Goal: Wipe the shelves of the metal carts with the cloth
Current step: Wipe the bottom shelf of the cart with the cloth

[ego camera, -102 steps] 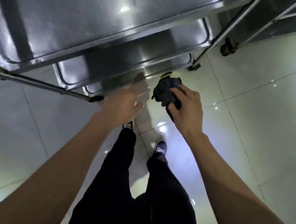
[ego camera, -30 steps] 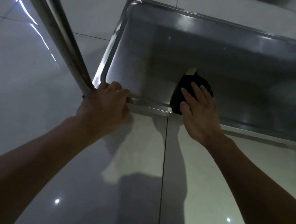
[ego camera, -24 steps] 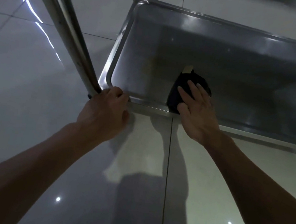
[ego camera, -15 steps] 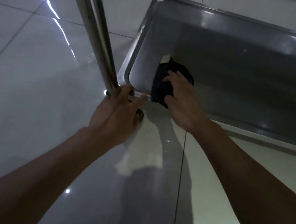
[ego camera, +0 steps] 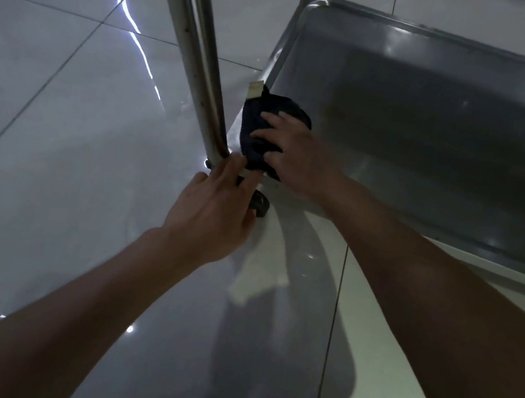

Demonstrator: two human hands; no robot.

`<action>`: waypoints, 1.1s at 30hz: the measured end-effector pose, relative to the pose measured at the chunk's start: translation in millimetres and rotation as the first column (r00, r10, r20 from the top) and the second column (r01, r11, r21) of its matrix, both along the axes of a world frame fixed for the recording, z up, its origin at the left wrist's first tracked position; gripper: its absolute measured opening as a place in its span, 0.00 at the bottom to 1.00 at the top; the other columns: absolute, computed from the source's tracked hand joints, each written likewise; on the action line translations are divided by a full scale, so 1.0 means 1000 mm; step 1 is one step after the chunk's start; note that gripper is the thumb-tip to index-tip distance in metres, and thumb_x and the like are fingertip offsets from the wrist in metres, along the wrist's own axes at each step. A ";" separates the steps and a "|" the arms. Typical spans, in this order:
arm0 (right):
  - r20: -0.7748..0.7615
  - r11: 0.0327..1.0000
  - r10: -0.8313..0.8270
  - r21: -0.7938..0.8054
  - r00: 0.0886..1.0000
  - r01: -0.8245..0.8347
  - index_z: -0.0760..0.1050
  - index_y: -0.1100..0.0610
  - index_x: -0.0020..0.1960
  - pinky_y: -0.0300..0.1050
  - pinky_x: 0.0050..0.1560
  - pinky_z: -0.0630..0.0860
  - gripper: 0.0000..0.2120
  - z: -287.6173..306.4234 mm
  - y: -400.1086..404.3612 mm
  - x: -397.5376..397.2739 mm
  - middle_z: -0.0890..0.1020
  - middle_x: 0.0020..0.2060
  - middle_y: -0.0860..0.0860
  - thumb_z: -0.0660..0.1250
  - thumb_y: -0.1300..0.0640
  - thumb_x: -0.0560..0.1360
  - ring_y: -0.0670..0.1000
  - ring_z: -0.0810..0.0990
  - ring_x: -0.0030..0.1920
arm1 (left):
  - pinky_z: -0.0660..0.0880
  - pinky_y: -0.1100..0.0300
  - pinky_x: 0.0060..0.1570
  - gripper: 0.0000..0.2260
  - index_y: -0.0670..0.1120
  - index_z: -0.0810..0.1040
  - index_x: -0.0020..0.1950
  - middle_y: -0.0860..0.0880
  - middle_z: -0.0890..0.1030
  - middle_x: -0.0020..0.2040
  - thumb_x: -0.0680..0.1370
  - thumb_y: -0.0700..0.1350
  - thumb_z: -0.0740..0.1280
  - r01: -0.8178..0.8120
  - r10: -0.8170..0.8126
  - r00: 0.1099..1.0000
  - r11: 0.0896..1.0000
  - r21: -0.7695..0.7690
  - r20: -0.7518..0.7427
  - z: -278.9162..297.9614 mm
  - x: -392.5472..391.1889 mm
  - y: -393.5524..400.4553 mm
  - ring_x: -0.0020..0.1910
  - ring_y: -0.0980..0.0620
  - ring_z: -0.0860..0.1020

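Head-camera view: a dark cloth (ego camera: pixel 265 132) is pressed flat under the right hand (ego camera: pixel 296 156) at the near left corner of the bottom shelf (ego camera: pixel 430 127) of a metal cart, a little above the middle of the frame. The fingers are spread and nearly straight over the cloth rather than curled round it, so it is pinned, not gripped. A pale tag (ego camera: pixel 255 90) sticks out past the shelf rim at the cloth's upper end. The left hand (ego camera: pixel 212 212) is laid at the foot of the upright post (ego camera: pixel 195 39), fingers loosely extended against the corner; nothing is clasped, and whether the rim is actually hooked cannot be told. A caster (ego camera: pixel 260 206) is partly seen just below those fingers.

Several risks are judged from this. With only flat pressure, the cloth could be slid over the low rim and dropped onto the tiled floor (ego camera: pixel 45 137). The corner itself may be skipped, since the bunched cloth is unlikely to be pushed fully into it. With the cart on wheels and only lightly steadied, it could be rolled away by a firm stroke. The two sets of fingers lie close together and could be knocked.
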State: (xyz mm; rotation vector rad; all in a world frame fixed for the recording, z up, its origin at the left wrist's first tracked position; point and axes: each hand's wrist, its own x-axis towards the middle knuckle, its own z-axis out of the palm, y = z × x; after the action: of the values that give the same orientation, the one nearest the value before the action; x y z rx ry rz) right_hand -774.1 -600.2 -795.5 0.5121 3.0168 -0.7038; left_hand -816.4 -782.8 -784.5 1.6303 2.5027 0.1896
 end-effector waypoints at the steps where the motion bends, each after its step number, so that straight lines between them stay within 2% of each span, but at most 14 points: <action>1: -0.013 1.000 -0.005 0.004 1.000 0.005 0.74 0.53 0.71 0.55 0.76 0.56 0.21 -0.002 0.000 0.001 0.64 0.77 0.52 0.63 0.59 0.78 0.54 0.58 0.78 | 0.75 0.50 0.54 0.24 0.49 0.68 0.74 0.48 0.67 0.71 0.79 0.50 0.63 -0.005 0.004 1.000 1.000 -0.013 -0.013 0.000 0.000 0.000 0.64 0.46 0.73; 3: -0.040 0.999 -0.045 0.009 0.998 0.045 0.75 0.54 0.69 0.51 0.77 0.54 0.21 -0.003 0.000 0.011 0.66 0.76 0.54 0.63 0.60 0.77 0.56 0.60 0.77 | 0.74 0.50 0.56 0.22 0.48 0.71 0.72 0.48 0.69 0.71 0.79 0.51 0.62 -0.020 0.020 0.999 1.000 -0.013 -0.032 0.002 0.002 0.002 0.68 0.46 0.71; 5: -0.082 0.995 -0.093 0.026 0.992 0.096 0.77 0.58 0.67 0.42 0.74 0.51 0.19 -0.004 0.004 0.032 0.70 0.73 0.57 0.63 0.62 0.76 0.57 0.63 0.75 | 0.72 0.49 0.60 0.19 0.46 0.74 0.70 0.47 0.73 0.68 0.79 0.50 0.62 -0.015 0.017 0.998 0.999 0.033 -0.055 0.004 0.009 0.009 0.71 0.46 0.68; 6: -0.116 0.991 -0.132 0.017 0.984 0.135 0.78 0.59 0.65 0.41 0.73 0.53 0.18 -0.005 0.008 0.046 0.72 0.71 0.58 0.63 0.63 0.76 0.57 0.66 0.73 | 0.72 0.48 0.61 0.19 0.46 0.75 0.69 0.47 0.74 0.67 0.79 0.50 0.62 0.000 0.004 0.997 0.998 0.057 -0.075 0.006 0.015 0.015 0.71 0.46 0.68; 9: -0.168 0.955 -0.296 -0.026 0.940 0.296 0.79 0.59 0.64 0.50 0.75 0.60 0.17 -0.003 0.029 0.096 0.73 0.70 0.57 0.63 0.63 0.76 0.57 0.68 0.72 | 0.72 0.47 0.58 0.20 0.48 0.75 0.68 0.48 0.74 0.67 0.78 0.53 0.59 0.066 -0.058 0.991 0.996 0.061 -0.123 0.011 0.036 0.043 0.69 0.47 0.69; 12: -0.155 0.923 -0.384 -0.034 0.910 0.384 0.79 0.58 0.64 0.54 0.75 0.60 0.16 -0.001 0.047 0.140 0.72 0.71 0.56 0.63 0.64 0.77 0.57 0.67 0.73 | 0.71 0.47 0.58 0.20 0.49 0.73 0.66 0.49 0.73 0.66 0.77 0.55 0.59 0.136 -0.133 0.985 0.990 0.027 -0.111 0.010 0.061 0.079 0.68 0.46 0.68; 17: -0.098 0.841 -0.541 -0.034 0.835 0.541 0.75 0.52 0.69 0.52 0.76 0.57 0.18 0.003 0.071 0.200 0.69 0.75 0.51 0.61 0.59 0.80 0.55 0.62 0.75 | 0.73 0.46 0.56 0.20 0.50 0.72 0.67 0.48 0.73 0.65 0.77 0.55 0.61 0.221 -0.220 0.974 0.975 0.023 -0.047 0.004 0.113 0.128 0.65 0.45 0.70; 21: -0.087 0.804 -0.595 -0.048 0.799 0.593 0.75 0.51 0.70 0.51 0.76 0.58 0.19 0.007 0.088 0.239 0.68 0.75 0.51 0.61 0.58 0.80 0.54 0.61 0.76 | 0.72 0.46 0.55 0.19 0.51 0.72 0.67 0.48 0.73 0.65 0.77 0.54 0.62 0.234 -0.234 0.972 0.972 -0.005 -0.012 -0.003 0.148 0.154 0.65 0.45 0.71; 28: -0.099 0.711 -0.701 -0.036 0.706 0.702 0.73 0.50 0.71 0.52 0.77 0.57 0.19 0.005 0.109 0.309 0.66 0.76 0.50 0.60 0.57 0.81 0.54 0.59 0.77 | 0.72 0.47 0.54 0.14 0.53 0.77 0.61 0.49 0.77 0.61 0.79 0.55 0.60 0.227 -0.228 0.972 0.974 -0.021 -0.063 -0.003 0.177 0.178 0.61 0.44 0.74; 30: -0.097 0.681 -0.730 -0.025 0.676 0.732 0.73 0.50 0.72 0.52 0.77 0.56 0.19 0.006 0.116 0.323 0.65 0.77 0.50 0.60 0.56 0.82 0.54 0.58 0.78 | 0.71 0.48 0.55 0.15 0.53 0.76 0.64 0.50 0.75 0.64 0.80 0.55 0.59 0.239 -0.239 0.969 0.971 -0.006 -0.055 -0.006 0.177 0.176 0.63 0.44 0.72; 33: -0.081 0.669 -0.740 0.023 0.668 0.743 0.70 0.51 0.74 0.49 0.77 0.55 0.19 0.008 0.121 0.332 0.63 0.78 0.51 0.57 0.55 0.83 0.54 0.56 0.78 | 0.69 0.46 0.63 0.19 0.53 0.71 0.71 0.50 0.70 0.72 0.81 0.56 0.60 0.338 -0.340 0.938 0.941 -0.030 -0.063 -0.008 0.171 0.165 0.71 0.44 0.67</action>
State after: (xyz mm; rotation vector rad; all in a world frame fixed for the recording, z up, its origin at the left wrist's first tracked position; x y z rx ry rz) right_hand -442.0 -479.5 -787.3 1.8194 2.7948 -0.6304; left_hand -645.5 -617.4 -792.1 2.0567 2.2101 0.0710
